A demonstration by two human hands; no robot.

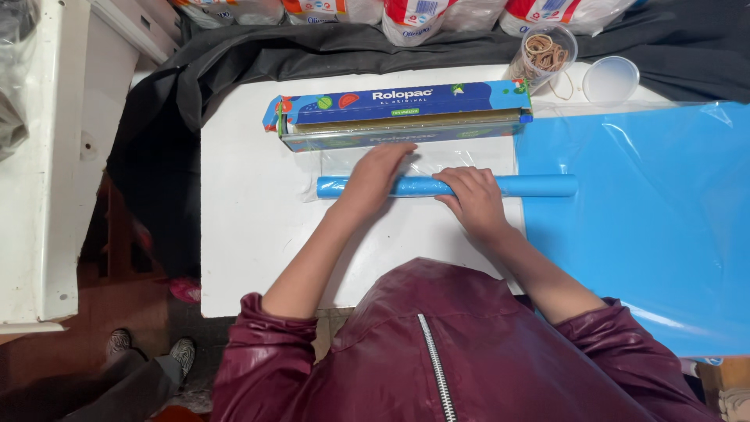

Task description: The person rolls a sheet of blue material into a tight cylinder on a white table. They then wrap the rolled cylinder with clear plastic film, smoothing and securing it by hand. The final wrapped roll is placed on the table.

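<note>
A thin blue roll (539,186) lies across the white table (250,227), partly wrapped in clear cling film (426,162) that runs out of a long blue dispenser box (402,113) behind it. My left hand (373,178) lies flat over the left part of the roll, fingers stretched toward the box. My right hand (471,195) curls over the roll's middle, pressing on it. The roll's right end rests on a stack of blue sheets (648,227).
A clear cup of rubber bands (544,53) and a clear lid (610,79) stand at the back right. Dark cloth (258,55) drapes behind the table, with packaged goods (414,16) beyond. A white cabinet (47,156) stands left; someone's shoes (148,348) show on the floor.
</note>
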